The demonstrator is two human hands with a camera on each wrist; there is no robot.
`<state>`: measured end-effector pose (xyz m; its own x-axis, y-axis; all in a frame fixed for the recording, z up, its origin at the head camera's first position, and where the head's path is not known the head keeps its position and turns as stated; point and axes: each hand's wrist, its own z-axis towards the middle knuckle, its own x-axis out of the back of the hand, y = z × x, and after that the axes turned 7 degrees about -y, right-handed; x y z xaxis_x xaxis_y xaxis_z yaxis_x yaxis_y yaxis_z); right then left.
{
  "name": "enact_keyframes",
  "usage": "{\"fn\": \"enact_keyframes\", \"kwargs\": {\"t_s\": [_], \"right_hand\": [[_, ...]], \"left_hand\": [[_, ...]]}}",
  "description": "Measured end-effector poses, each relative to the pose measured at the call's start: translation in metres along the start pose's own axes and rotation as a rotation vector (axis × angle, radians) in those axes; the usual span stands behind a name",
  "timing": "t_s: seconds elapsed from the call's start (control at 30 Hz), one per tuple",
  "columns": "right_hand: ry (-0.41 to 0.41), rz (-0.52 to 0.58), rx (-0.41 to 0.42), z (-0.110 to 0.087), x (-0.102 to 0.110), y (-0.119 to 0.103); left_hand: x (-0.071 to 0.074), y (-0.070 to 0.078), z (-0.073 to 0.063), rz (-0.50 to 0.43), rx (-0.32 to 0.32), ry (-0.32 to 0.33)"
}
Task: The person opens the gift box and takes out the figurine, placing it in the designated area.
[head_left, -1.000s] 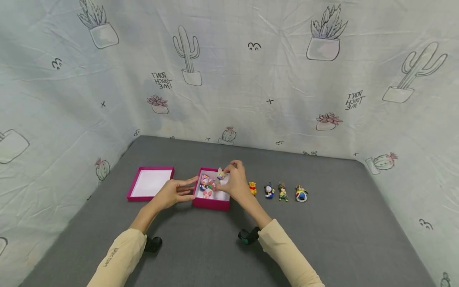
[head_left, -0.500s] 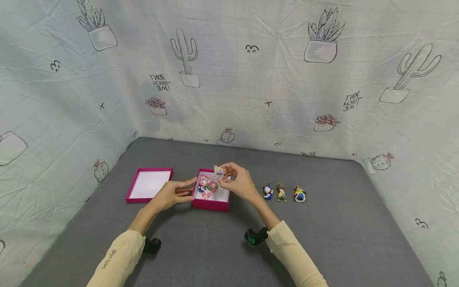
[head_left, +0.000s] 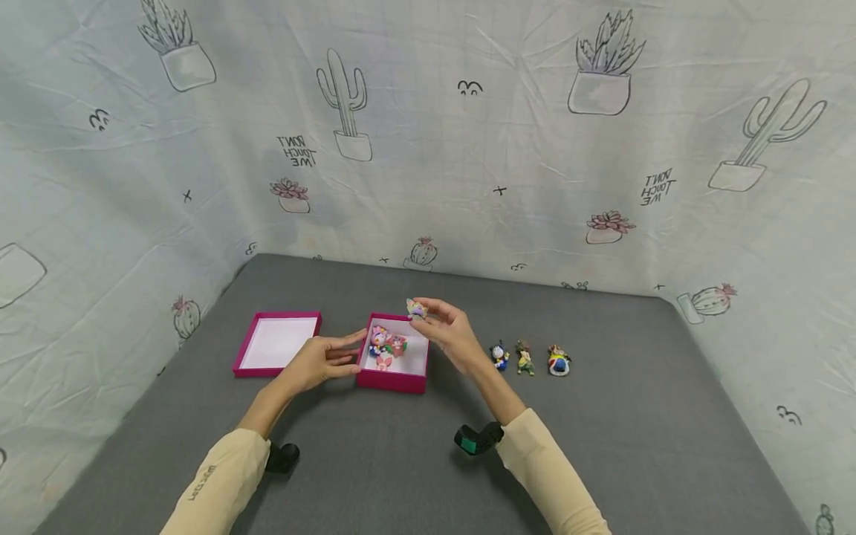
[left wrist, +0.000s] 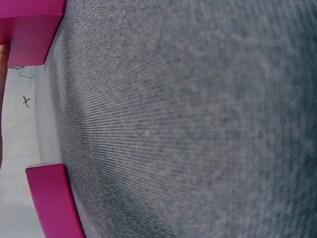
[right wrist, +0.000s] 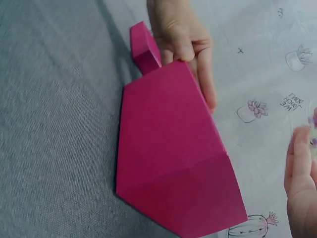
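My right hand (head_left: 456,338) pinches a small pale figurine with purple and yellow parts (head_left: 417,309) between thumb and fingers, above the back right of a magenta box (head_left: 391,382). In the right wrist view only a sliver of it shows at the edge. Open-topped and white inside, the box holds pink figurines (head_left: 397,345), one with blue on it (head_left: 379,338), grouped toward its left side. My left hand (head_left: 319,362) touches the box's left side, its fingers fairly straight and the thumb (right wrist: 185,51) at the front left corner.
Left of the box lies its magenta lid (head_left: 277,343), white inside up. On the grey cloth at right stand a blue-and-white figurine (head_left: 498,356), a green-clad one (head_left: 524,358) and one with a blue front (head_left: 559,361). A patterned curtain (head_left: 428,148) rises behind.
My right hand has lifted the pale figurine up from inside the box and drawn slightly back. A yellow bear figurine seen earlier is now out of sight near my right wrist. My left hand stays.
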<state>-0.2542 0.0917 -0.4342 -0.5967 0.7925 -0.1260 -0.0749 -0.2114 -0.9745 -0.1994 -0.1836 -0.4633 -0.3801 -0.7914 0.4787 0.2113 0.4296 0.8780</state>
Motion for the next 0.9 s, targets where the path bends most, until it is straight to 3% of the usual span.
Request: {"fn": "enact_keyframes", "kwargs": {"t_s": [0.07,0.17,0.33,0.63,0.9], "right_hand": [[0.046,-0.005,0.002,-0.001,0.000,-0.001],[0.106,-0.109,0.048,-0.003,0.001,-0.004],[0.122,-0.276,0.162,-0.014,-0.004,-0.027],[0.105,-0.270,0.193,-0.035,0.002,-0.046],[0.074,-0.303,0.155,-0.057,0.010,-0.051]], "left_hand": [[-0.001,0.002,0.001,-0.002,-0.003,-0.003],[-0.003,0.005,0.001,-0.009,-0.008,-0.009],[-0.004,0.008,0.001,-0.013,-0.009,-0.006],[-0.006,0.006,-0.002,-0.005,-0.006,0.000],[-0.008,0.005,-0.007,-0.002,-0.003,-0.002]]}}
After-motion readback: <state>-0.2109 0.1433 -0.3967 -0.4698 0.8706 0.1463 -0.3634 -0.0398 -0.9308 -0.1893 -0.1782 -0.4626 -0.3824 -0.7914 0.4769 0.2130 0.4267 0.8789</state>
